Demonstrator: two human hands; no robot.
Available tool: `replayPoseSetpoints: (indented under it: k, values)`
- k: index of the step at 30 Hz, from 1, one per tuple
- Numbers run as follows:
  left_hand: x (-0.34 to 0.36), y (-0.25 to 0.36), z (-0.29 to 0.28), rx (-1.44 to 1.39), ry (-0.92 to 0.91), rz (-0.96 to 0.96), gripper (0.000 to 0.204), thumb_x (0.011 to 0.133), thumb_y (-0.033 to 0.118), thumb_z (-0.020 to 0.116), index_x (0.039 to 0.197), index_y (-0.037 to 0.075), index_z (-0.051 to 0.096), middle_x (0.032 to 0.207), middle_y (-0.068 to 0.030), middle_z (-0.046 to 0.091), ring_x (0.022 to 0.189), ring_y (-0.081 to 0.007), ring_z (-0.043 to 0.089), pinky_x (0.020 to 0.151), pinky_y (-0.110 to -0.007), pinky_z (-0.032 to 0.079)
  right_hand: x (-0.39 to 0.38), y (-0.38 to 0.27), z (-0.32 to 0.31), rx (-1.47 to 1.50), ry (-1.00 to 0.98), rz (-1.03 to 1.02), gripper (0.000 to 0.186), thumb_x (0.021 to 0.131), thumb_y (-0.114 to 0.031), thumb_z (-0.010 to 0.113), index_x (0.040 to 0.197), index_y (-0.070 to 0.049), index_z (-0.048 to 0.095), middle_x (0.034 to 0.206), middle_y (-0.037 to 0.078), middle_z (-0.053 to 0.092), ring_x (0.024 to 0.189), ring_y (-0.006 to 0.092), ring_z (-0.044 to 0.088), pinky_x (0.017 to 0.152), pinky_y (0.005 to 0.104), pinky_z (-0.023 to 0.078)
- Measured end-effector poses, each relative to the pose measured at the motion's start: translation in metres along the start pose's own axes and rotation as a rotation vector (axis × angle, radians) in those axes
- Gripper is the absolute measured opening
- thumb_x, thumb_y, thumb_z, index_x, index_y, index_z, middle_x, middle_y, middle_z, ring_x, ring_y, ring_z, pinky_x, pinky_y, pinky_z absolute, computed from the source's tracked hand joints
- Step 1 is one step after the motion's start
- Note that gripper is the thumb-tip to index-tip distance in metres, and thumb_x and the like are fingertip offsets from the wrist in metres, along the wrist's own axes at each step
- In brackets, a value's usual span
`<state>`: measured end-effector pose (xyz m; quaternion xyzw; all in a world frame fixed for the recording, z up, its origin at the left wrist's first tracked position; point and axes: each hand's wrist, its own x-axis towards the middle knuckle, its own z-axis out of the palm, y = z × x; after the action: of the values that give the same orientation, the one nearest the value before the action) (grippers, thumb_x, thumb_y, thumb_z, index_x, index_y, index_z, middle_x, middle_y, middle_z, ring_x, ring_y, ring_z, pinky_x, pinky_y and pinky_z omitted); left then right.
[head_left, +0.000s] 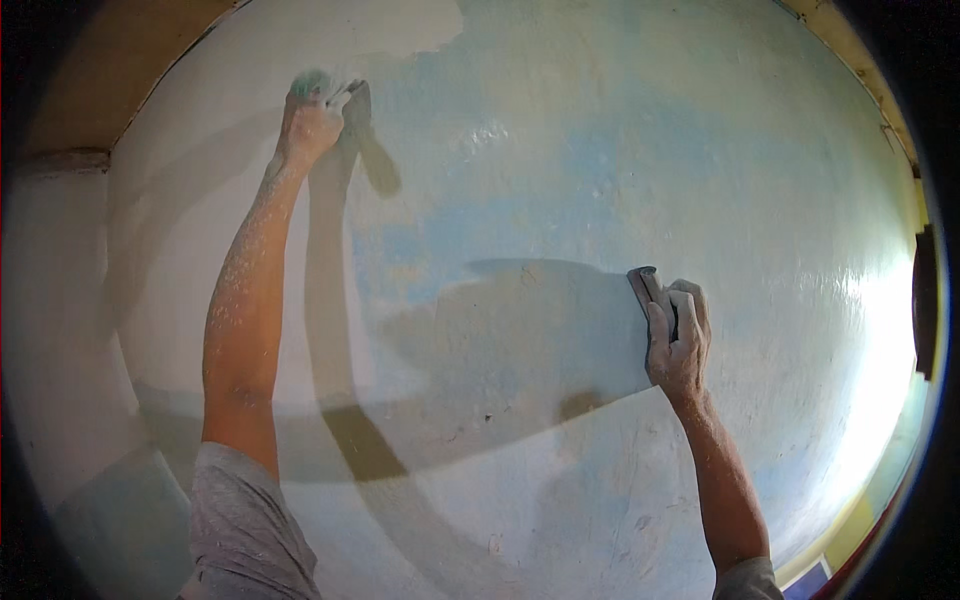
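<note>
We record 2 hands at the blue-and-cream wall [570, 160]. Right hand [684, 338]: fingers curled firmly round a grey block [642, 287], which lies along the hand's left side; the fingers partly hide it. Left hand [312, 127], higher up: fingers bent, a blurred greenish thing [310, 82] at them; whether gripped, we cannot tell. Arm shadows [328, 300] cross the wall between.

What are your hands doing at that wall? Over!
Left hand high, its hold unclear. Right hand gripping grey block at wall. Wall patchy blue and white; arm shadow across it.
</note>
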<state>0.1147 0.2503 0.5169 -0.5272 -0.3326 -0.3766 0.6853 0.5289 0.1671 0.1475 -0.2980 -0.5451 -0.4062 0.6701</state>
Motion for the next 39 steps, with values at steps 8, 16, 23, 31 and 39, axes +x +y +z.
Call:
replayPoseSetpoints:
  k: [8,16,23,31,39]
  values:
    - [0.037,-0.023,0.024,-0.064,-0.009,-0.312,0.024,0.081,0.016,0.062,0.1,0.003,0.069,0.106,-0.022,0.068,0.107,-0.0347,0.062,0.091,-0.044,0.051,0.002,0.001,0.003,0.04,-0.031,-0.032,0.012,0.089,-0.002,0.061,0.098,0.003,0.055,0.099,0.019,0.056,0.087,0.0336,0.056,0.077,0.042,0.047]
    - [0.04,-0.042,0.026,-0.172,0.065,-0.412,0.03,0.086,0.02,0.063,0.109,0.0,0.066,0.103,-0.0229,0.068,0.098,-0.042,0.063,0.089,-0.046,0.051,0.0,0.014,0.01,0.083,-0.048,-0.043,0.016,0.088,-0.003,0.062,0.102,0.004,0.056,0.101,0.02,0.056,0.09,0.0354,0.057,0.078,0.0431,0.049]
    - [-0.079,0.033,-0.018,0.046,-0.13,-0.043,0.025,0.091,0.013,0.054,0.112,0.011,0.069,0.104,-0.0174,0.069,0.098,-0.0287,0.066,0.097,-0.042,0.048,-0.001,0.028,-0.002,0.09,-0.126,-0.009,0.015,0.088,-0.001,0.06,0.102,0.003,0.057,0.099,0.018,0.057,0.09,0.0327,0.057,0.08,0.0411,0.048]
    - [-0.036,-0.016,-0.032,-0.019,0.04,-0.21,0.02,0.089,0.017,0.059,0.088,0.002,0.073,0.097,-0.0174,0.071,0.088,-0.0327,0.068,0.076,-0.044,0.052,-0.001,0.017,0.008,0.06,-0.101,-0.038,0.014,0.087,0.0,0.061,0.101,0.003,0.056,0.099,0.018,0.057,0.089,0.0336,0.057,0.078,0.0413,0.048]
    - [-0.104,0.039,-0.055,0.177,-0.341,0.109,0.029,0.096,0.017,0.05,0.12,0.013,0.066,0.12,-0.0174,0.066,0.103,-0.0385,0.064,0.091,-0.047,0.05,-0.009,0.029,0.008,0.059,-0.06,-0.04,0.015,0.087,0.0,0.062,0.101,0.003,0.057,0.101,0.019,0.057,0.09,0.0341,0.057,0.078,0.0423,0.049]
